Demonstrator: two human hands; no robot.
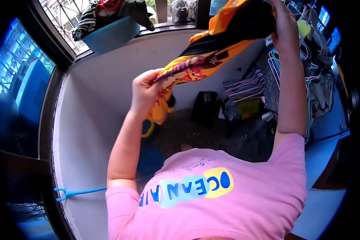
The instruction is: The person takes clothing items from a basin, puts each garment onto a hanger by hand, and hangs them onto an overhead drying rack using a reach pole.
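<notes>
An orange and black garment (196,66) with a printed picture is stretched slantwise between my two hands. My left hand (145,90) is closed round its lower end, and a loose orange part hangs below the fist. Higher up, at the top right, my right hand (285,28) grips the black part of the garment, its fingers partly hidden by the cloth. Both arms are raised in front of the pink shirt.
A blue basin (112,35) heaped with clothes rests on the window ledge. Hangers (246,85) lie in a bundle, and more hang at the right among clothes. A black bag (204,106) stands near the wall. A blue pole (86,192) crosses low at the left.
</notes>
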